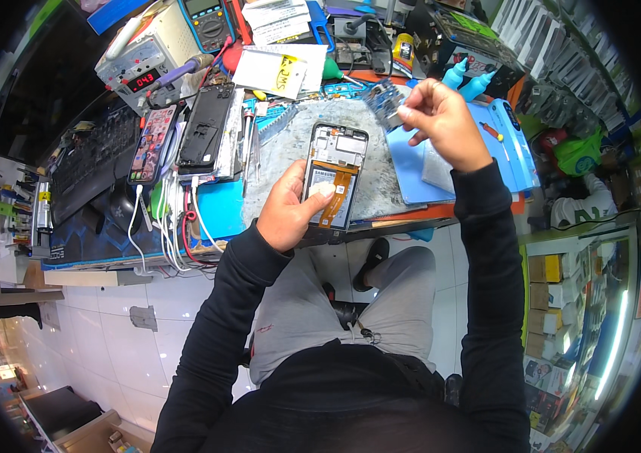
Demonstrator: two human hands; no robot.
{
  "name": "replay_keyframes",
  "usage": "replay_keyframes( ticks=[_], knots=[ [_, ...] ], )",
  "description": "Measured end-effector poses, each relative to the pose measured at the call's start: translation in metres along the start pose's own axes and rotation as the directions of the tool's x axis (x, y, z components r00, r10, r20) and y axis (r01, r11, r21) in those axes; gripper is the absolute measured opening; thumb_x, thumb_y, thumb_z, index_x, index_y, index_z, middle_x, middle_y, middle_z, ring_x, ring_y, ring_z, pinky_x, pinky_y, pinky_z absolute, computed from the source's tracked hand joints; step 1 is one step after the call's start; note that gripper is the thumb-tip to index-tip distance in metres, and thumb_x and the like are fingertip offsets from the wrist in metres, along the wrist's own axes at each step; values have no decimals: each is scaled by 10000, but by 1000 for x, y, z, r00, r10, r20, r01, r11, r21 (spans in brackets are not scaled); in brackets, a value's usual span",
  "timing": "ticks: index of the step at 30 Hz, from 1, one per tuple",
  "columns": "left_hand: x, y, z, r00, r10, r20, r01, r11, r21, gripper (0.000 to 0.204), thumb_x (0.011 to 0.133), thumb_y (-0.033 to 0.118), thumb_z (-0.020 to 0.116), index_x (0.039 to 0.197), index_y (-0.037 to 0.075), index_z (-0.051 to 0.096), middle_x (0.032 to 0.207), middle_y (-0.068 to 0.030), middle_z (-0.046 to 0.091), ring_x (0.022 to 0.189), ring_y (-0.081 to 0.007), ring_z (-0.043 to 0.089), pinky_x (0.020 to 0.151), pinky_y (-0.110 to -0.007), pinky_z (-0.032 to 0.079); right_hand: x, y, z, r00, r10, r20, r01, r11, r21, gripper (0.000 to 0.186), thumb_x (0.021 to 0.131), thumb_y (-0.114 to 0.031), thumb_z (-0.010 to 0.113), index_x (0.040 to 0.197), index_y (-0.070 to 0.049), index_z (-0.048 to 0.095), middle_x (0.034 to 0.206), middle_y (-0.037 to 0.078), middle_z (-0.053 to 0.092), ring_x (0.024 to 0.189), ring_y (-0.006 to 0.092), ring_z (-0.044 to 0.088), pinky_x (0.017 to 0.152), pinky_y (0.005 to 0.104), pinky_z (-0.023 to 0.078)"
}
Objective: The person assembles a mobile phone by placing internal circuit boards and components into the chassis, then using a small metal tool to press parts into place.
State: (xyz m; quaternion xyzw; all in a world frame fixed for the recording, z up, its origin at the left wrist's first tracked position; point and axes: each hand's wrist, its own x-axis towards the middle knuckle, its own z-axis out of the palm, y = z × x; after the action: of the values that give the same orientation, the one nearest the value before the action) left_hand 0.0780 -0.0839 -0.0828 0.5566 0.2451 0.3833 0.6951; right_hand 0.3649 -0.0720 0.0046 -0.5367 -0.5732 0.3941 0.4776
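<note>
An opened phone (339, 143), its back off, shows a battery and orange-brown flex cables. My left hand (290, 208) is closed around its left side, the thumb lying over the battery. The phone is upright in the picture, over the front part of the grey work mat (279, 140). Farther right and higher, my right hand (445, 124) pinches a small dark blue circuit board (383, 102) between thumb and fingers. The board is tilted and apart from the phone. A blue repair mat (407, 162) lies beneath my right hand.
Left of the mat lie a black phone housing (205, 128) and a lit phone (153, 143) with white cables (166, 226). A power supply (143, 72) and multimeter (207, 23) stand behind. Blue bottles (475, 83) and a small red-and-yellow screwdriver (491, 131) are at right.
</note>
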Motion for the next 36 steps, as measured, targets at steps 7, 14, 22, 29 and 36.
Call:
replay_keyframes(
  ticks=[7,14,22,29,36],
  knots=[
    [0,-3,-2,1000,2,-8,-2,1000,-4,456,994,97,666,1390,-46,492,1302,-124,643,1208,-163,597,1072,-329,444,36,34,-13,987,100,-125,-149,856,-495,181,855,-53,766,917,1,605,881,127,698,822,256,713,692,367,581],
    [2,-3,5,998,-31,-56,29,999,-45,449,990,58,638,1395,-58,482,1325,-138,631,1223,-175,593,1075,-333,447,16,24,19,976,-179,-126,-36,437,-899,178,856,-100,738,981,-7,653,993,176,710,964,426,681,851,498,535],
    [13,21,3,969,13,-245,187,607,772,485,936,223,682,1333,-36,577,1162,-287,678,1109,-416,675,960,-446,521,-57,3,70,953,-254,-167,89,759,-645,178,872,-87,744,1009,-14,656,1038,153,658,889,386,668,769,470,525],
    [7,23,22,961,161,-224,190,203,961,466,926,310,712,1252,-17,644,1029,-193,622,930,-378,685,758,-511,549,-99,10,99,931,-345,-123,181,725,-665,183,843,-51,751,1001,-26,663,1030,130,662,928,369,650,785,445,511],
    [-3,21,11,935,345,-82,59,76,995,409,913,279,735,1185,-22,676,994,-200,639,915,-381,669,800,-480,539,-113,9,113,899,-432,-75,282,701,-655,187,841,-47,755,1005,-27,667,1021,134,672,921,365,653,792,445,514]
  ],
)
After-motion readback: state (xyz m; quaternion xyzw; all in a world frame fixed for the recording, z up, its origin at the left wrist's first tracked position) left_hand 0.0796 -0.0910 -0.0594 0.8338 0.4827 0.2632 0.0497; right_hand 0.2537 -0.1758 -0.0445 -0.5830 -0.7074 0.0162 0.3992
